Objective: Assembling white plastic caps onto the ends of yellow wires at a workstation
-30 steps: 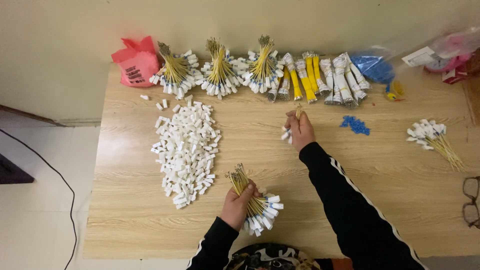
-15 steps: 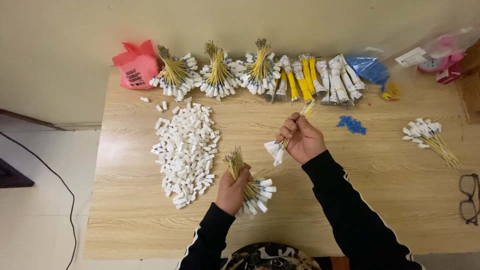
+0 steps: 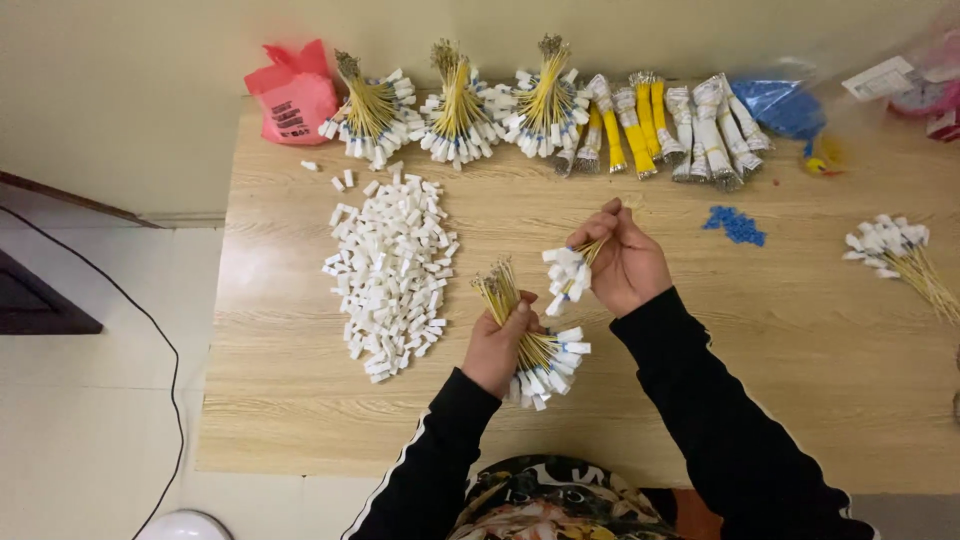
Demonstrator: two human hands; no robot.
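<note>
My left hand (image 3: 498, 342) grips a bundle of yellow wires with white connectors (image 3: 540, 358) just above the wooden table (image 3: 780, 340), wire ends pointing up and connectors hanging down to the right. My right hand (image 3: 625, 262) holds a smaller bunch of the same wires (image 3: 567, 274), its white connectors pointing towards the left hand. The two bunches are close but apart. A heap of loose white connectors (image 3: 392, 268) lies to the left of my hands.
Several finished wire bundles (image 3: 460, 105) and yellow-and-white tied bundles (image 3: 665, 125) line the table's far edge. A red bag (image 3: 293, 95) sits far left, a blue bag (image 3: 785, 105) far right, small blue pieces (image 3: 736, 224) nearby, another wire bunch (image 3: 900, 255) at right.
My right hand has picked up a small bunch of wires from the table's middle and brought it back towards the left hand's bundle. The left hand has lifted a little.
</note>
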